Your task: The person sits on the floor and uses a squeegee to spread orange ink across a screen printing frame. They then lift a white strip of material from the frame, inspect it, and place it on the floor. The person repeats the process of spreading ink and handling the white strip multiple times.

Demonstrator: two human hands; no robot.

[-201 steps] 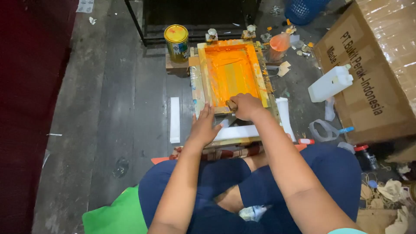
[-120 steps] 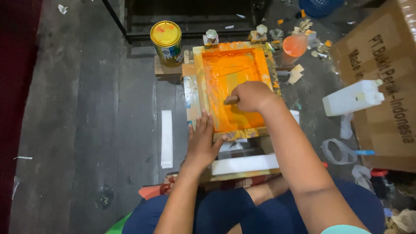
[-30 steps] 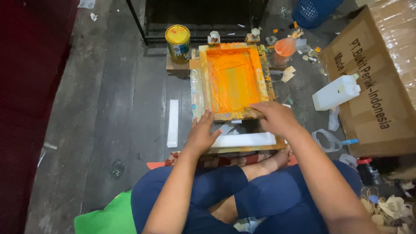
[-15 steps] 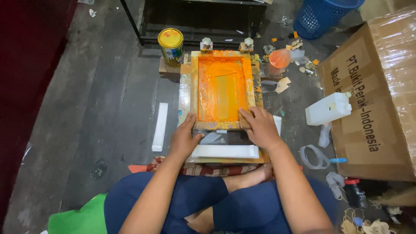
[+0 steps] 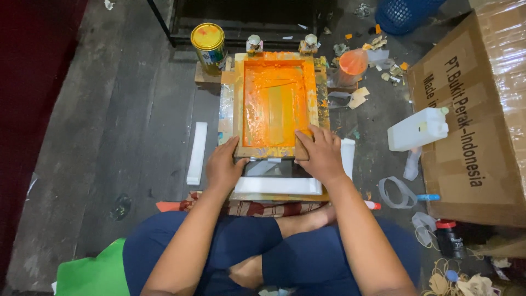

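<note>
At frame centre, both my hands clamp the near rail of the wooden printing frame [image 5: 276, 104], its mesh already coated in orange ink.

Ink is spread; the frame is not yet lifted. Largest first: rough wood, wet glossy mesh, then my left hand [image 5: 223, 164] and right hand [image 5: 320, 154], each grip pressed onto a near corner, a white strip [image 5: 278, 186] just below.

Orange ink on frame [image 5: 276, 104]; yellow tin [image 5: 209, 46]; blue basket [image 5: 405, 13].
</note>
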